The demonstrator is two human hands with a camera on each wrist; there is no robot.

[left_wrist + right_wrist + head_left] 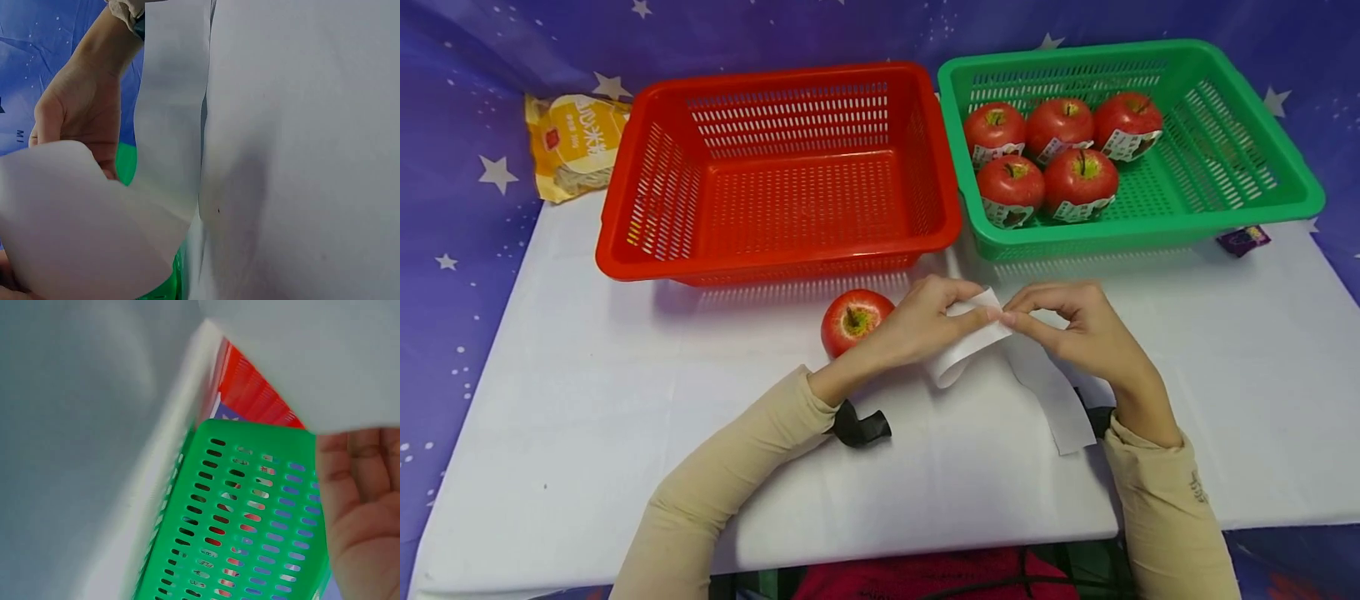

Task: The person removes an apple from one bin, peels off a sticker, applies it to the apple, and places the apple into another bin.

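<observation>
While hands point(1000, 317) hide strip point(970, 337), wrist shows underside

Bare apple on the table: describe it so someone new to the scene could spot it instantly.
Start at the red basket on the white table. Just in front of its near rim sits one red apple, right beside the left hand. Unlike the five apples in the green basket, it lies outside any basket and wears no white label.

Six apples point(853, 321), two baskets point(625, 258), one paper strip point(1045, 383).
</observation>
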